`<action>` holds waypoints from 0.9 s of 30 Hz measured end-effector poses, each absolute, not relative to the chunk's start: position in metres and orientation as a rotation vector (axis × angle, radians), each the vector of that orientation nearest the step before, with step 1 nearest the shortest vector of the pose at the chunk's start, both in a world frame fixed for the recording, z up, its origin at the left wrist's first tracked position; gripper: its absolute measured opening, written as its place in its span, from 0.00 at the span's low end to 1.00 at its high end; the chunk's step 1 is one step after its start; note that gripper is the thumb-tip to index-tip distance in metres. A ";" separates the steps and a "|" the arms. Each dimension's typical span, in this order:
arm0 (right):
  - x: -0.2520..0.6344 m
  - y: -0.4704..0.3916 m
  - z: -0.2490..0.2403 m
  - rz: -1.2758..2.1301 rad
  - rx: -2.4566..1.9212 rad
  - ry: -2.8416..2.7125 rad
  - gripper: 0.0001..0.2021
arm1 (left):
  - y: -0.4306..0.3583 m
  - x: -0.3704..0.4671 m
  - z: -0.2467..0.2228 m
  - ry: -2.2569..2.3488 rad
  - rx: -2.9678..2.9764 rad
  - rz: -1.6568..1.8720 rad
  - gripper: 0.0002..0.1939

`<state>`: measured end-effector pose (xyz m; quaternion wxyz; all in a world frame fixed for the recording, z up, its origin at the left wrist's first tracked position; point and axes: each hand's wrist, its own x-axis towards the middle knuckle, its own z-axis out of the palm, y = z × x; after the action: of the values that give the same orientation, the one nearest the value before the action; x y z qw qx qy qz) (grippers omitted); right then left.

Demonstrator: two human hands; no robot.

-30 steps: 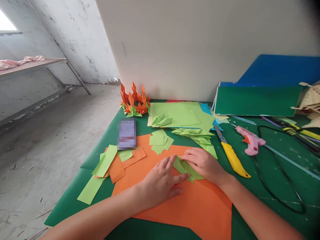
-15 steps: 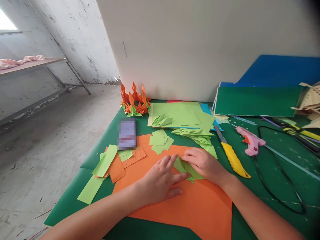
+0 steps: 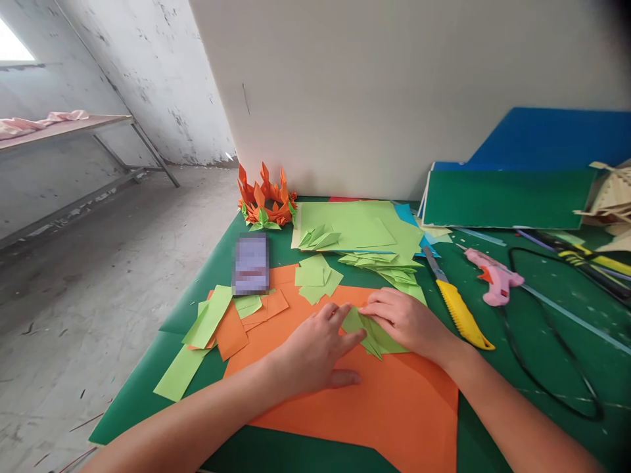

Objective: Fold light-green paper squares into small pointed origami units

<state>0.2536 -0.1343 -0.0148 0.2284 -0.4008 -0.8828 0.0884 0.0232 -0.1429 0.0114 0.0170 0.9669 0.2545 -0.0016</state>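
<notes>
A piece of folded light-green paper (image 3: 373, 339) lies on a large orange sheet (image 3: 389, 407) in front of me. My left hand (image 3: 320, 345) rests at its left side, thumb and fingers apart, a fingertip near the paper's edge. On the right, my right hand (image 3: 401, 322) has its fingers pressed together at the paper's upper part, covering some of it. Small green squares (image 3: 313, 276) lie just beyond my hands, and a stack of folded green pieces (image 3: 382, 261) sits behind them.
A yellow utility knife (image 3: 461, 315) and a pink glue gun (image 3: 497, 279) with a black cord lie to the right. An orange-green paper crown (image 3: 266, 207) stands at the back left, behind a blurred purple object (image 3: 250, 264). Green and orange strips (image 3: 180, 374) lie left.
My right hand's fingertips have shifted slightly up and right on the green paper. My left hand's index finger has drawn back a little to the left.
</notes>
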 end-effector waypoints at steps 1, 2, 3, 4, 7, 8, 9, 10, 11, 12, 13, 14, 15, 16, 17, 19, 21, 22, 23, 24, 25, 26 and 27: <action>0.254 -0.134 -0.015 0.246 -1.104 -2.432 0.13 | -0.143 0.023 0.011 0.796 3.000 -0.001 0.34; 0.254 -0.134 -0.015 0.244 -1.101 -2.430 0.13 | -0.142 0.023 0.011 0.804 2.995 0.007 0.34; 0.255 -0.134 -0.015 0.240 -1.100 -2.425 0.13 | -0.142 0.023 0.010 0.811 2.988 0.020 0.35; 0.256 -0.134 -0.016 0.232 -1.100 -2.419 0.12 | -0.142 0.023 0.009 0.822 2.980 0.035 0.37; 0.260 -0.134 -0.017 0.195 -1.109 -2.413 0.12 | -0.141 0.024 0.005 0.838 2.959 0.076 0.41; 0.262 -0.134 -0.017 0.185 -1.111 -2.425 0.12 | -0.141 0.024 0.003 0.841 2.957 0.086 0.42; 0.263 -0.134 -0.016 0.175 -1.111 -2.442 0.12 | -0.141 0.024 0.002 0.843 2.957 0.089 0.43; 0.263 -0.134 -0.016 0.164 -1.106 -2.456 0.12 | -0.141 0.024 0.001 0.846 2.957 0.087 0.43; 0.263 -0.134 -0.016 0.154 -1.101 -2.460 0.13 | -0.142 0.024 0.000 0.854 2.955 0.082 0.44; 0.262 -0.134 -0.015 0.151 -1.096 -2.451 0.13 | -0.142 0.024 -0.001 0.865 2.948 0.075 0.45; 0.261 -0.135 -0.014 0.159 -1.093 -2.430 0.12 | -0.142 0.024 -0.001 0.878 2.936 0.071 0.46; 0.260 -0.136 -0.014 0.177 -1.092 -2.399 0.12 | -0.142 0.025 -0.001 0.892 2.918 0.077 0.47; 0.258 -0.137 -0.013 0.202 -1.084 -2.370 0.11 | -0.142 0.025 -0.001 0.906 2.896 0.093 0.47; 0.256 -0.138 -0.012 0.233 -1.079 -2.348 0.10 | -0.142 0.025 -0.001 0.914 2.874 0.117 0.46; 0.254 -0.140 -0.011 0.256 -1.066 -2.337 0.09 | -0.142 0.025 -0.001 0.917 2.855 0.142 0.45; 0.251 -0.142 -0.009 0.310 -1.035 -2.350 0.09 | -0.141 0.025 -0.001 0.930 2.824 0.190 0.39; 0.248 -0.144 -0.008 0.369 -1.015 -2.394 0.11 | -0.141 0.026 0.000 0.959 2.812 0.214 0.33; 0.248 -0.144 -0.008 0.393 -1.013 -2.417 0.12 | -0.141 0.026 0.001 0.981 2.811 0.219 0.30; 0.247 -0.144 -0.008 0.408 -1.013 -2.441 0.12 | -0.140 0.027 0.001 1.005 2.813 0.221 0.27; 0.247 -0.143 -0.008 0.409 -1.015 -2.460 0.11 | -0.140 0.026 0.002 1.028 2.816 0.219 0.23; 0.248 -0.143 -0.009 0.396 -1.018 -2.474 0.09 | -0.139 0.026 0.003 1.041 2.821 0.213 0.20; 0.248 -0.142 -0.009 0.370 -1.017 -2.483 0.07 | -0.139 0.025 0.003 1.045 2.825 0.209 0.16; 0.249 -0.141 -0.010 0.336 -1.011 -2.488 0.07 | -0.138 0.024 0.004 1.036 2.825 0.205 0.12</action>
<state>0.2493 -0.1411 -0.0103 0.2156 -0.3649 -0.8976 0.1212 0.0235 -0.1378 0.0040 0.0627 0.9348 0.3429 0.0680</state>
